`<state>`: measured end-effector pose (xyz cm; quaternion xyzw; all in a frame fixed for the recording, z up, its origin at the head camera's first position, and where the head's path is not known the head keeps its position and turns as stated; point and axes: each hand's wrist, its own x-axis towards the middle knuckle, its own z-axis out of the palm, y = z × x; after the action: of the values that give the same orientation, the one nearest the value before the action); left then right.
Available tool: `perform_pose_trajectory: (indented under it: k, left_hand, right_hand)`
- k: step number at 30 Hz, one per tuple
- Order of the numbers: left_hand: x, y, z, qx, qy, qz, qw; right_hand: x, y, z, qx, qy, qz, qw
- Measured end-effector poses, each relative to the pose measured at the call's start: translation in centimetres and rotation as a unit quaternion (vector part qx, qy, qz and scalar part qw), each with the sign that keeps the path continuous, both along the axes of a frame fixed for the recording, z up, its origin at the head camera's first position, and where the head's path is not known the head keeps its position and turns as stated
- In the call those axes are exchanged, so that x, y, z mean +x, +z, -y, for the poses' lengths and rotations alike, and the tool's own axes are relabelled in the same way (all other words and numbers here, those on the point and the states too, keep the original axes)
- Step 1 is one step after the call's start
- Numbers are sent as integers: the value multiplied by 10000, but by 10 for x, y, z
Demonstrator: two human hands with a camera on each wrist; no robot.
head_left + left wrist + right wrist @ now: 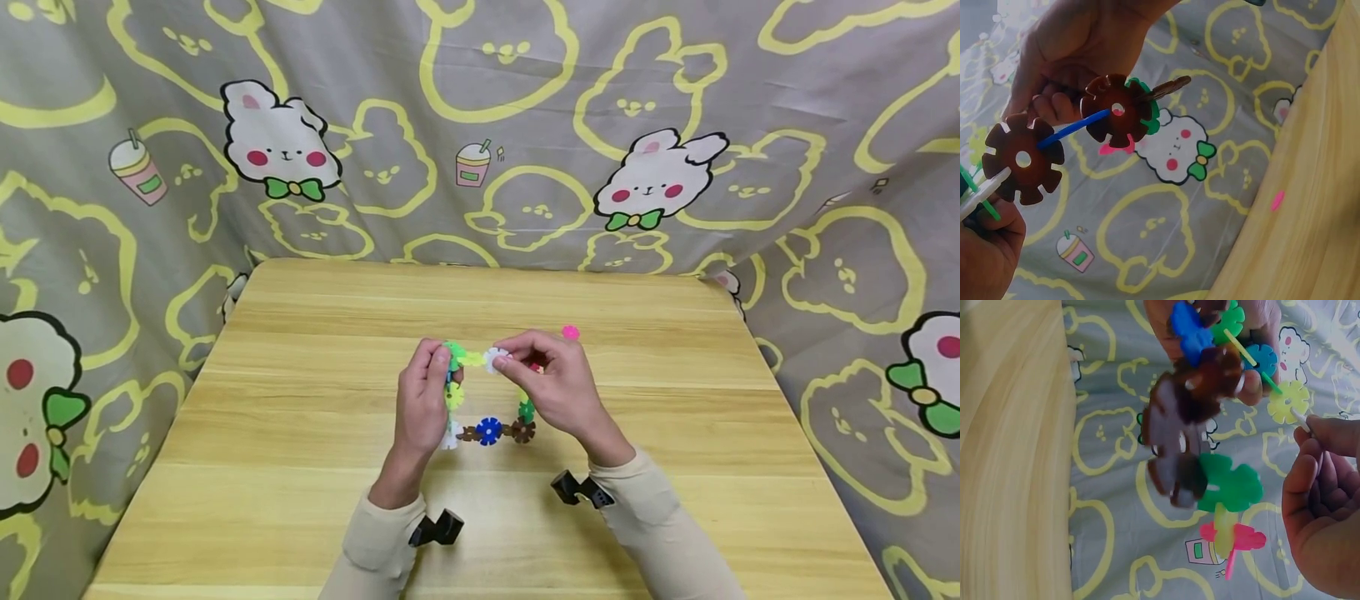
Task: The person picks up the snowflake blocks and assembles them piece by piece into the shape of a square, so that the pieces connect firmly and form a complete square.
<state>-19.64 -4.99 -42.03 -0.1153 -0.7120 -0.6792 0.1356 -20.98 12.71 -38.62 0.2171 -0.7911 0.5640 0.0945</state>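
A chain of slotted snowflake discs is bent into a frame between the hands. My left hand [422, 408] grips it at a green snowflake disc [454, 356], thumb on top. My right hand [561, 385] pinches a white snowflake disc [496, 360] between thumb and forefinger; in the right wrist view this white disc [1300, 417] is edge-on, slotted into a yellow disc [1287, 402]. A blue disc [489, 431] joins brown discs [522, 430] along the near side. Green, yellow and pink discs [1250, 537] form another stretch, partly hidden by the right hand in the head view.
A loose pink disc [571, 332] lies on the wooden table [300, 467] beyond the right hand. Patterned curtain [525, 108] hangs around the back and sides. Small black wrist cameras [437, 528] sit by both sleeves.
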Motion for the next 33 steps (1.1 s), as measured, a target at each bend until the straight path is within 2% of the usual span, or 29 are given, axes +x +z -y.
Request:
perform_pose_trajectory:
  k: [3, 8, 13, 19, 23, 29, 33]
  left_hand:
    - [1, 0, 1, -120, 52, 15, 9999]
    - [1, 0, 2, -15, -28, 52, 10000]
    - [0, 2, 2, -97, -52, 72, 9999]
    - [-2, 2, 4, -51, -192, 394, 9990]
    - [-2, 2, 4, 12, -132, 546, 9984]
    - [-2, 0, 2, -81, -204, 535, 9983]
    - [-1, 0, 1, -193, -198, 501, 9984]
  right_hand:
    - [0, -3, 2, -134, -28, 0, 9999]
    - [2, -5, 4, -369, -47, 181, 9991]
    - [1, -5, 4, -258, -168, 98, 9995]
    - [0, -8, 4, -366, -142, 267, 9989]
    - [2, -9, 6, -333, -156, 213, 9991]
    - [6, -11, 10, -332, -506, 125, 9981]
    - [6, -12, 10, -357, -525, 203, 9978]
